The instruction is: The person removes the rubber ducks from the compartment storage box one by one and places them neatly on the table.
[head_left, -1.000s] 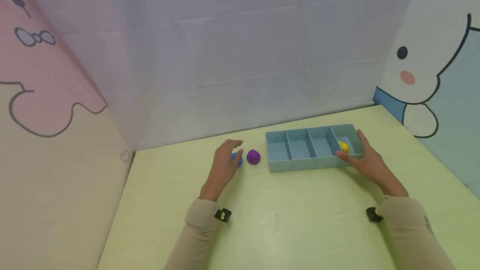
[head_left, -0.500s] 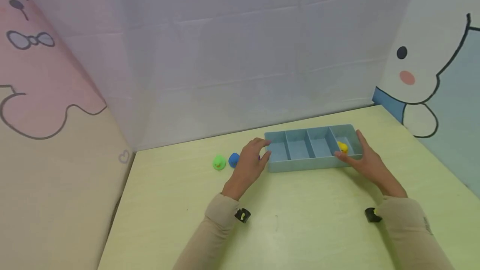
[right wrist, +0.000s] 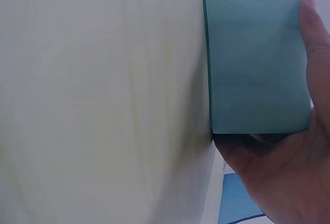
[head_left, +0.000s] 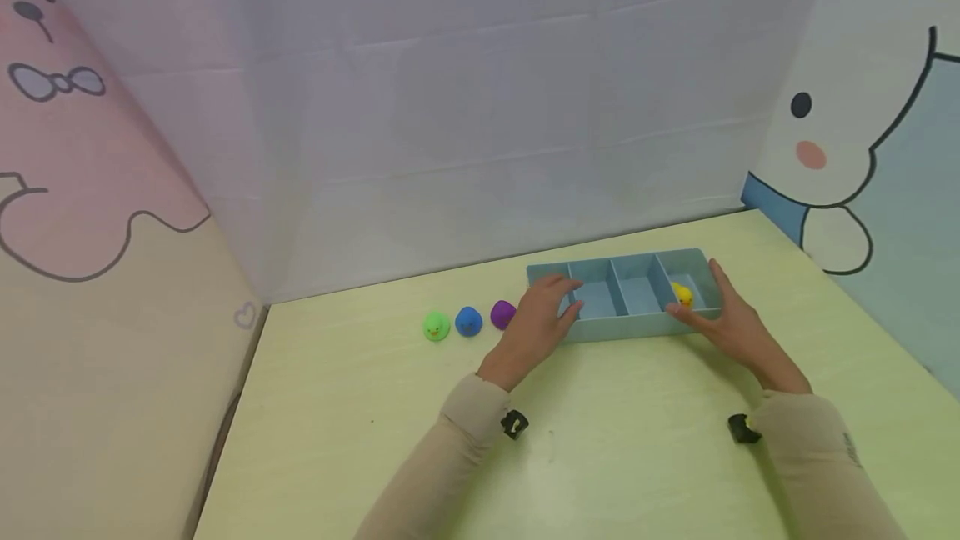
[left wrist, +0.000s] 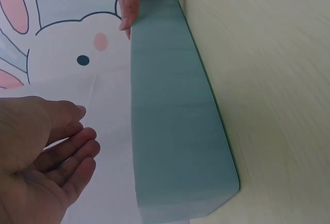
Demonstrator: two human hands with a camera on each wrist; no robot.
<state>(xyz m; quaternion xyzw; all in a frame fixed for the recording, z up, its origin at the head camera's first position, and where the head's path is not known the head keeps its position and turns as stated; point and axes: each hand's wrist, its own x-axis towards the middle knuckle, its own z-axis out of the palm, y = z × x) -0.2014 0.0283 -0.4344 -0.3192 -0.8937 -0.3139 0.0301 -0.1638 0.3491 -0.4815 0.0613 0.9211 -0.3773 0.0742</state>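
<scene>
The fingers of my left hand (head_left: 531,322) are loosely bent and released, with a gap between them and the thumb in the head view. They hang apart from the tray (head_left: 630,327), in line with its left end, hiding much of the leftmost compartment; the left wrist view shows a space between my fingertips and the tray's wall. My right hand (head_left: 735,327) grasps the tray's right end: the thumb lies along the near wall with its tip at the rim, and the fingers reach round the end wall.

The tray is blue-green, split by dividers into four compartments in a row. In the rightmost one, close to my right thumb, sits the yellow duck (head_left: 682,295), near the divider.

Just left of the tray, in a row on the pale table (head_left: 315,407), are three more toys. The purple toy (head_left: 502,314) is nearest, partly covered by my left hand; then come the blue duck (head_left: 468,322) and the green duck (head_left: 436,327), whose beak faces me.

Beige sleeves (head_left: 810,432) cover my forearms, each with a black band (head_left: 744,429) at the wrist. Behind the table hangs a whitish cloth (head_left: 450,123), with a rabbit drawing (head_left: 840,127) to its right.
</scene>
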